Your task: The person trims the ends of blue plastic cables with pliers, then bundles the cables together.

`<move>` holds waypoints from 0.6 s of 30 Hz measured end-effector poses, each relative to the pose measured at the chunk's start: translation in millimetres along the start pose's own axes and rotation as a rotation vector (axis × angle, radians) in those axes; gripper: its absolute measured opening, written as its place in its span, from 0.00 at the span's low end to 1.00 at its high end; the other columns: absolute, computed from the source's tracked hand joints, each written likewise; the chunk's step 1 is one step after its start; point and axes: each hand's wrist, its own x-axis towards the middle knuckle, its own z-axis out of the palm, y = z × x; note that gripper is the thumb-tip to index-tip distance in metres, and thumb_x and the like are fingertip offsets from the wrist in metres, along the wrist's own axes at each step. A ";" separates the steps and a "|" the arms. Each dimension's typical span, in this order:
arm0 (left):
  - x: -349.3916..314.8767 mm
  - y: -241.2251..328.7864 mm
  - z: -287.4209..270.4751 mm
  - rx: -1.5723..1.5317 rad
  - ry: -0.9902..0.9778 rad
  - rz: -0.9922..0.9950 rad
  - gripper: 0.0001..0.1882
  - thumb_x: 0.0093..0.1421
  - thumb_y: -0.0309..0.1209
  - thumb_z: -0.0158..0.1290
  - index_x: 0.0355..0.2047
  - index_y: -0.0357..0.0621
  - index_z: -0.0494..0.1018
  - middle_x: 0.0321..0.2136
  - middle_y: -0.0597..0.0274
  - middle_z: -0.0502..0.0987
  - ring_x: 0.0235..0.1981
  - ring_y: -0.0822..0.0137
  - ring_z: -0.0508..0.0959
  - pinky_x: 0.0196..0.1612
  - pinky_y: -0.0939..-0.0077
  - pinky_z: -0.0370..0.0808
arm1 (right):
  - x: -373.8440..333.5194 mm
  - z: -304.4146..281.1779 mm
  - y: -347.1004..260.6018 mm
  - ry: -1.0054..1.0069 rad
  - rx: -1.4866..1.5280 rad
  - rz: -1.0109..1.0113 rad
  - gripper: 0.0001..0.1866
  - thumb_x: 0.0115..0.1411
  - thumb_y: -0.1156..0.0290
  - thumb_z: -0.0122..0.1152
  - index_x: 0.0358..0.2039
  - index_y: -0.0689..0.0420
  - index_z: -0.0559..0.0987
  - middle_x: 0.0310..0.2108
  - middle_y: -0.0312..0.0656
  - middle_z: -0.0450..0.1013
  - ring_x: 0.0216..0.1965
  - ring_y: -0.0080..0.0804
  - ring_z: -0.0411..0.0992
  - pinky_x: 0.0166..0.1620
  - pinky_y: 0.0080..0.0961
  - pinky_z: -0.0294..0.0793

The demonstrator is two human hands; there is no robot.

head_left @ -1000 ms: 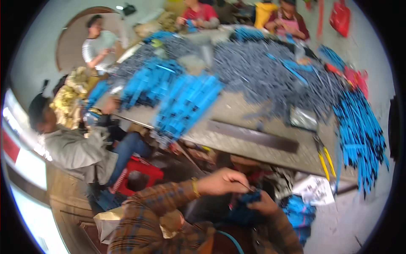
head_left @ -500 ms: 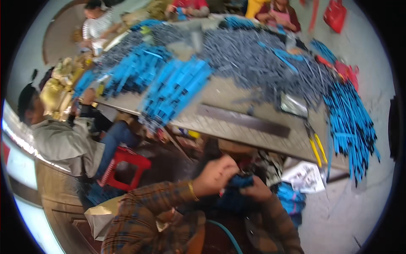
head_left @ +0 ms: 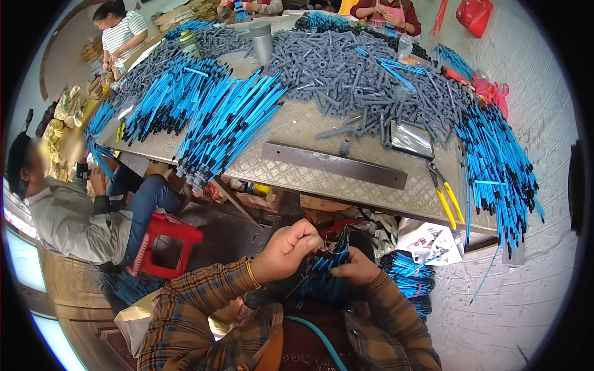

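Note:
In front of my lap, below the table edge, a bundle of thin blue sticks with black ends (head_left: 324,264) is gripped by my right hand (head_left: 357,267), its thumb lying across the near side. My left hand (head_left: 288,248) is curled closed just left of the bundle's upper part, thumb against the bent fingers. A thin strand seems to run from its fingertips toward the bundle, but it is too fine to make out. The bundle's lower end is lost against my dark clothing.
The metal table (head_left: 297,133) bears a heap of grey plastic tubes (head_left: 346,68), blue stick bundles (head_left: 229,117), a dark metal bar (head_left: 334,166) and yellow-handled pliers (head_left: 447,196). More bundles (head_left: 409,278) lie below right. A person (head_left: 74,213) sits at left beside a red stool (head_left: 167,246).
The view has shifted and sharpened, so the scene sits further left and higher. My hands stay close together at the bundle. The seated person's hands at left have lowered.

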 end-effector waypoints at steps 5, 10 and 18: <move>0.9 -8.9 -1.9 -0.020 0.047 0.079 0.09 0.63 0.33 0.44 0.30 0.40 0.65 0.24 0.68 0.69 0.26 0.78 0.68 0.32 0.82 0.67 | 2.2 -2.5 6.0 -0.002 -0.004 -0.009 0.20 0.50 0.75 0.59 0.46 0.59 0.72 0.40 0.34 0.72 0.42 0.21 0.68 0.48 0.21 0.66; -3.0 1.3 -4.7 -0.288 -0.131 -0.025 0.07 0.61 0.30 0.46 0.35 0.39 0.67 0.32 0.63 0.72 0.33 0.74 0.71 0.37 0.80 0.68 | -0.7 2.5 15.2 -0.021 -0.011 -0.029 0.21 0.50 0.75 0.59 0.47 0.60 0.71 0.41 0.34 0.72 0.43 0.22 0.68 0.50 0.22 0.65; 23.2 20.5 -21.5 0.166 -0.233 0.163 0.07 0.48 0.24 0.61 0.25 0.39 0.73 0.26 0.62 0.74 0.29 0.72 0.74 0.32 0.79 0.69 | 8.6 -1.3 11.3 -0.012 -0.028 0.010 0.18 0.50 0.74 0.59 0.44 0.59 0.72 0.37 0.33 0.72 0.39 0.20 0.68 0.47 0.20 0.66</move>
